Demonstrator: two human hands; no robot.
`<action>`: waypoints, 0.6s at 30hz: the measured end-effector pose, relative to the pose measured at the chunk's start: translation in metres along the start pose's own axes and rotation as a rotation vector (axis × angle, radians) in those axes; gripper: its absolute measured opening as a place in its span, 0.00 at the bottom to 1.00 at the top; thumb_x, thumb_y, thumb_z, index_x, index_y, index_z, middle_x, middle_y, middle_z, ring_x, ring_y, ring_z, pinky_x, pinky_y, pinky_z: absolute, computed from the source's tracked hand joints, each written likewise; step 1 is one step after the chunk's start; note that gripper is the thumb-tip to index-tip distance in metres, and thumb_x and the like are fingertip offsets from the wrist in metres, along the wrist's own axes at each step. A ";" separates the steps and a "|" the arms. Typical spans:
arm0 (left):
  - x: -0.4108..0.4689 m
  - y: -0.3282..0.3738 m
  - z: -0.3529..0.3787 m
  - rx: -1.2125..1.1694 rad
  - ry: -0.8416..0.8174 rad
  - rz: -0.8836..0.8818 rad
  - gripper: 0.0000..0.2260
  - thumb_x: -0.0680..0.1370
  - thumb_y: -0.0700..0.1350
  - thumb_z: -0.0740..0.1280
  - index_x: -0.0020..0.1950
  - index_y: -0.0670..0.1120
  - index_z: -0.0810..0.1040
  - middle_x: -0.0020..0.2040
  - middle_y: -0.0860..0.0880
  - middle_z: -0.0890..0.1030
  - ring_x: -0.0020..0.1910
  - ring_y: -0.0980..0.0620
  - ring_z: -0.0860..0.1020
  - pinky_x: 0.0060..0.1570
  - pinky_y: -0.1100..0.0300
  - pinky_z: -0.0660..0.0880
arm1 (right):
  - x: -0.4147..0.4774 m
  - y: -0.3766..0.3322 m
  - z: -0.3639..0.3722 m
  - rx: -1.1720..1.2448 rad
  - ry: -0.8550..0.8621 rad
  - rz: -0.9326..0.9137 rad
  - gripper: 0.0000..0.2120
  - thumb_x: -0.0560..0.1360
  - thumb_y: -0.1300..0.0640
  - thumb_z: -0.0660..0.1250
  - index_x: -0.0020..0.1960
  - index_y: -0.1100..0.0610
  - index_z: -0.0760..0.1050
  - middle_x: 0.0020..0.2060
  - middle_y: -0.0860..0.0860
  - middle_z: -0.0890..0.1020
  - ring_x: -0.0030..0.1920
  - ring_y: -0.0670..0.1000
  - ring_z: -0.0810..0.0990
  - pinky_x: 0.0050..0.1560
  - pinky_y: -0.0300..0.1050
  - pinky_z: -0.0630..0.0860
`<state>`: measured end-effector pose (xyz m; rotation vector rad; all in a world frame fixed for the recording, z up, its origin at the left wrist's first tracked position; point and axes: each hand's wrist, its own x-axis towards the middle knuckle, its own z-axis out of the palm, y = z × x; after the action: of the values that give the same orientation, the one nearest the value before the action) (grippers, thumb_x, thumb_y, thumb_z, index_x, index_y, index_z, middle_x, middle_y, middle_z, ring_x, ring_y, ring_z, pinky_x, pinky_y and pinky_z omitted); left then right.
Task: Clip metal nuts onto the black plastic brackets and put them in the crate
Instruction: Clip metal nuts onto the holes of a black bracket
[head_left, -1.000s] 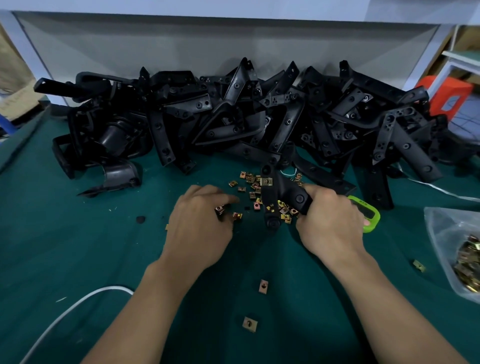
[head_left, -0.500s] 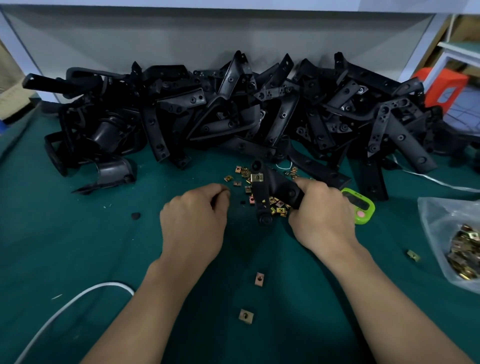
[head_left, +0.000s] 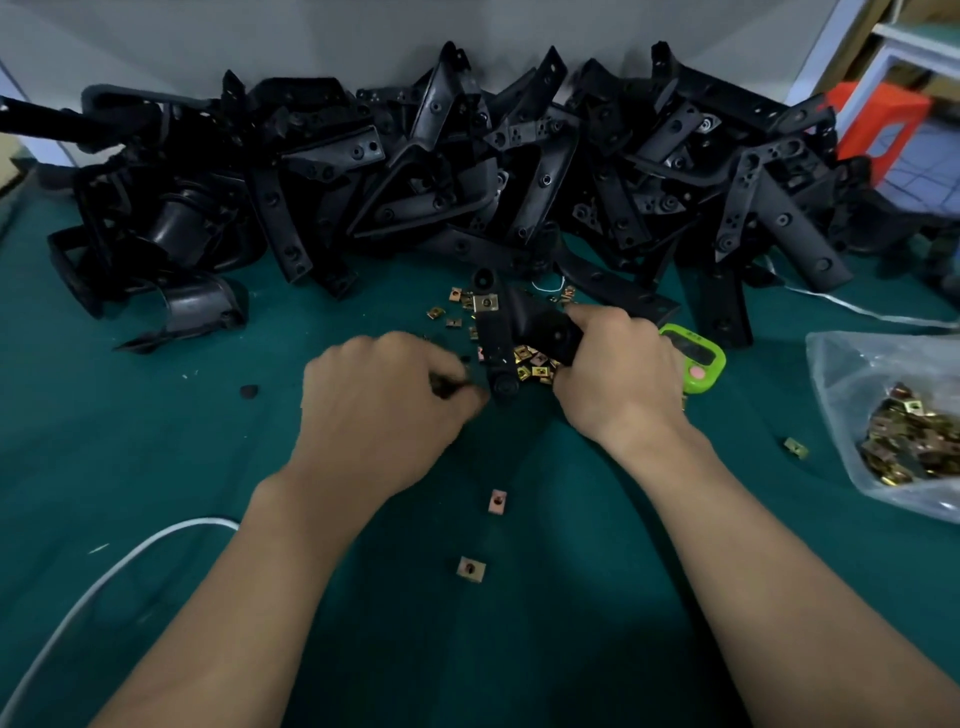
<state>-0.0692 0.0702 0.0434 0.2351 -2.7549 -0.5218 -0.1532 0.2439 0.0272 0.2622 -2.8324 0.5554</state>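
Black plastic bracket (head_left: 524, 327) in work, mid-table, one metal nut (head_left: 486, 303) clipped at its far end
Grip: right hand (head_left: 618, 374) curled round bracket; left hand (head_left: 379, 410) fingertips bunched at its near end, contents blurred, cannot tell. Loose nuts (head_left: 535, 364) beneath; bracket pile (head_left: 467, 171) far, unfitted; crate unseen

dark green cloth table cover (head_left: 156, 467), matt and felt-like. a pile of brackets (head_left: 467, 171) in black moulded plastic, mostly matt, with a dull sheen on the smooth edges. the nearest bracket (head_left: 498, 332) is the same plastic and carries a shiny metal clip nut (head_left: 487, 303). loose metal nuts (head_left: 535, 364) gleam brassy yellow. clear, glossy, crinkled plastic bag (head_left: 841, 374). glossy lime-green plastic timer (head_left: 693, 358). smooth white cable (head_left: 104, 577).
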 end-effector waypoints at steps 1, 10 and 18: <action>0.000 0.001 -0.005 -0.073 -0.145 0.002 0.09 0.64 0.67 0.70 0.41 0.67 0.83 0.33 0.63 0.81 0.37 0.59 0.79 0.37 0.61 0.71 | 0.000 0.001 0.000 0.004 0.000 0.009 0.13 0.67 0.63 0.68 0.46 0.46 0.79 0.27 0.42 0.66 0.35 0.56 0.68 0.39 0.47 0.64; -0.004 0.014 -0.002 -0.030 -0.578 0.141 0.09 0.64 0.60 0.79 0.40 0.66 0.82 0.34 0.70 0.79 0.38 0.69 0.77 0.34 0.68 0.68 | 0.001 0.004 0.001 0.026 -0.003 0.030 0.14 0.67 0.61 0.67 0.48 0.46 0.80 0.28 0.43 0.66 0.36 0.57 0.69 0.41 0.48 0.65; 0.004 -0.003 0.009 -0.827 -0.221 -0.257 0.08 0.71 0.38 0.78 0.38 0.51 0.86 0.33 0.47 0.85 0.32 0.51 0.84 0.36 0.61 0.81 | 0.002 0.005 0.004 0.034 0.014 0.027 0.12 0.66 0.63 0.68 0.44 0.48 0.78 0.27 0.43 0.68 0.35 0.57 0.70 0.38 0.48 0.65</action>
<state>-0.0761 0.0697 0.0352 0.3329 -2.4456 -1.7629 -0.1567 0.2467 0.0228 0.2258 -2.8184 0.6094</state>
